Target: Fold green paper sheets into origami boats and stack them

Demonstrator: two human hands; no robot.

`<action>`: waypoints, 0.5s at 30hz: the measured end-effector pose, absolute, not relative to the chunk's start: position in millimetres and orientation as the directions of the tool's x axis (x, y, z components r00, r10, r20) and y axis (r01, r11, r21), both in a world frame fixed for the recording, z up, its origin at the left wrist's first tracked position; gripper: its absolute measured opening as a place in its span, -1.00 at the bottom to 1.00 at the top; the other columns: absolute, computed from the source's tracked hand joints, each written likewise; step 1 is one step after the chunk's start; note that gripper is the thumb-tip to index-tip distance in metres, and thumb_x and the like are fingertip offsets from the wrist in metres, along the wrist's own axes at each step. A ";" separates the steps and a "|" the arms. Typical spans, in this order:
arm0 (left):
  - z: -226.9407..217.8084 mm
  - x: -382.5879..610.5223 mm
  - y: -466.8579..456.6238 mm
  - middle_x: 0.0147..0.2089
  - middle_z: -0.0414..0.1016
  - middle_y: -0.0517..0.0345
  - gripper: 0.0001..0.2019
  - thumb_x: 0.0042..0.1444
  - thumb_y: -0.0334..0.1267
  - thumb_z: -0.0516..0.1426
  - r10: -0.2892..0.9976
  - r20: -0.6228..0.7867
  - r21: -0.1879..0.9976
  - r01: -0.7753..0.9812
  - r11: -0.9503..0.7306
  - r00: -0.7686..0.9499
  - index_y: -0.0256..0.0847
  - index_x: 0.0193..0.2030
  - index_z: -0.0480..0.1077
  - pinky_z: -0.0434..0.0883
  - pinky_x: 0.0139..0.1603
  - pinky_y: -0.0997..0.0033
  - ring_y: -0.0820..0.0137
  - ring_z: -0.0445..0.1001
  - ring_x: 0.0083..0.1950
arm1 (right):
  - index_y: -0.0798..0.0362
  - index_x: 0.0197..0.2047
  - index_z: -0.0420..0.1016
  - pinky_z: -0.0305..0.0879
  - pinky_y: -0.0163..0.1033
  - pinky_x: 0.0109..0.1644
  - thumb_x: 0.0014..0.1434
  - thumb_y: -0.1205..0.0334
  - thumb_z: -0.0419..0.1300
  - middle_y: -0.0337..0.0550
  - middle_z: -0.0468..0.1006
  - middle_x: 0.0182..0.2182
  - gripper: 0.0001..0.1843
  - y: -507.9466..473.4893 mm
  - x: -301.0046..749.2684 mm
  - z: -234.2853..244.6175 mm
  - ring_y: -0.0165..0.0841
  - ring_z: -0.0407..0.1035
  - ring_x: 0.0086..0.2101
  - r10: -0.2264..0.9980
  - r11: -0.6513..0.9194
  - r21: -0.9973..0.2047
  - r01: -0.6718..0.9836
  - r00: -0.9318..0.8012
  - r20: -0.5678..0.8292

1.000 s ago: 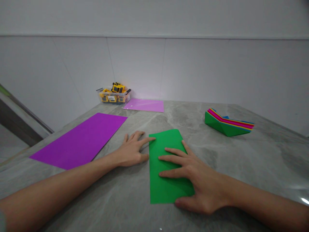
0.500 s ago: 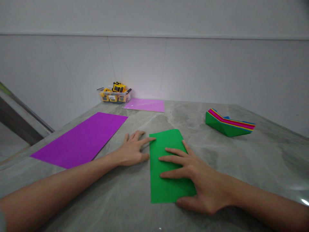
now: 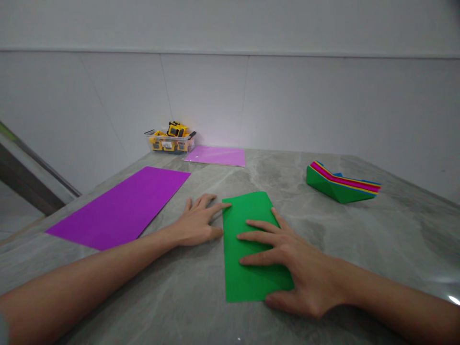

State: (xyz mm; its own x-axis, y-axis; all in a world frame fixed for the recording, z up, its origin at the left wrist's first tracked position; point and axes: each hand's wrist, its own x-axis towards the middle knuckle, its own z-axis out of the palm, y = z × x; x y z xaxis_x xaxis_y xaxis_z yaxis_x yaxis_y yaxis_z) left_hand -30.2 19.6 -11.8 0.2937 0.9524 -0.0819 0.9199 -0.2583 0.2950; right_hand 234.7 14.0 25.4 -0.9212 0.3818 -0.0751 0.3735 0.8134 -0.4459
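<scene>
Hands [image 3: 302, 266] touch edges of green paper [image 3: 255, 276] — wide gap to striped boat [image 3: 338, 187].

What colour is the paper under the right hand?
The paper is green, shown best in the head view.

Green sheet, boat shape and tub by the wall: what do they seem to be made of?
Green sheet: probably matte paper; it looks thin, with an even, glare-free surface. Boat shape: likely folded paper, also matte, judging by its crisp angles and striped bands. Tub: apparently clear, smooth plastic, since yellow pieces show through its wall.
</scene>
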 end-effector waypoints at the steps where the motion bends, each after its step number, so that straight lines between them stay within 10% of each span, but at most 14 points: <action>1: -11.5 -29.8 19.6 0.43 -0.05 -0.13 -0.32 0.11 -0.01 0.10 0.953 -0.083 0.295 0.921 -0.254 0.290 0.18 0.38 0.03 -0.21 0.27 -0.43 -0.01 -0.13 0.45 | -0.27 0.23 0.34 -0.77 0.49 0.19 -0.03 0.05 0.34 -0.17 0.20 0.31 -0.28 14.1 234.8 25.0 0.19 -0.09 0.30 0.381 0.813 -0.449 0.370 -0.922 -0.070; 15: -7.9 -27.8 18.5 0.42 -0.02 -0.03 -0.40 0.10 -0.07 0.13 0.955 -0.096 0.313 0.919 -0.240 0.282 0.20 0.31 0.17 -0.21 0.29 -0.41 -0.05 -0.09 0.44 | -0.29 0.23 0.34 -0.73 0.50 0.19 0.01 -0.02 0.32 -0.19 0.23 0.30 -0.32 16.6 234.8 22.4 0.18 -0.10 0.30 0.363 0.829 -0.431 0.356 -0.929 -0.069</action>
